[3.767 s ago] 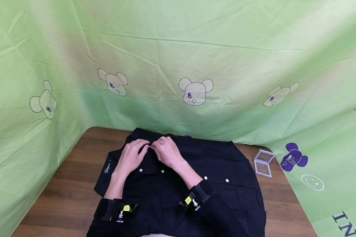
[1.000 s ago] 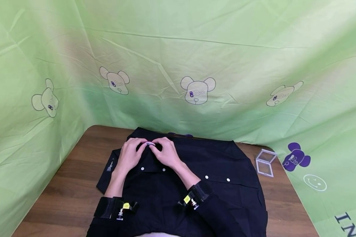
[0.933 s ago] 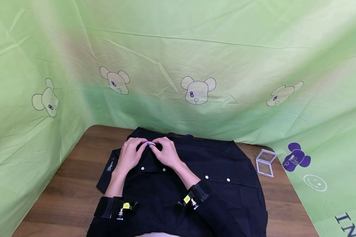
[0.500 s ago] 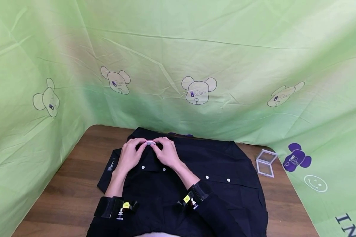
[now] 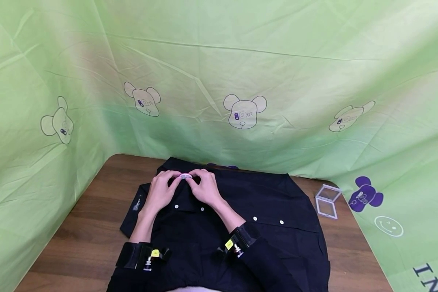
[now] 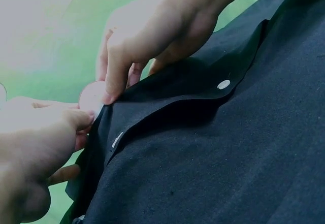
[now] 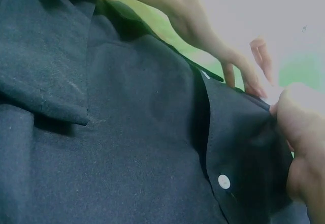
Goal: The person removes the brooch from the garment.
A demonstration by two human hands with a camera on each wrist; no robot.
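Observation:
Both hands meet at the upper left of a black shirt [image 5: 219, 243] that lies spread out with its white buttons up. Between their fingertips is a small round badge [image 5: 185, 175] with a pink rim, seen as a pale disc in the left wrist view. My left hand [image 5: 161, 190] pinches its left side between thumb and fingers. From the other side, my right hand [image 5: 206, 188] pinches the badge, with raised shirt cloth right below it in the right wrist view. Fingers hide part of the badge, and I cannot tell whether it is fastened to the cloth.
An open clear hinged case [image 5: 326, 200] stands at the table's right edge. The shirt covers most of the wooden table [image 5: 76, 227]. A green printed curtain [image 5: 190, 81] hangs close behind and at both sides.
Earlier only a thin edge of the badge showed between the fingers. It has since tilted, so more of its round face is visible. Both hands have stayed nearly in place.

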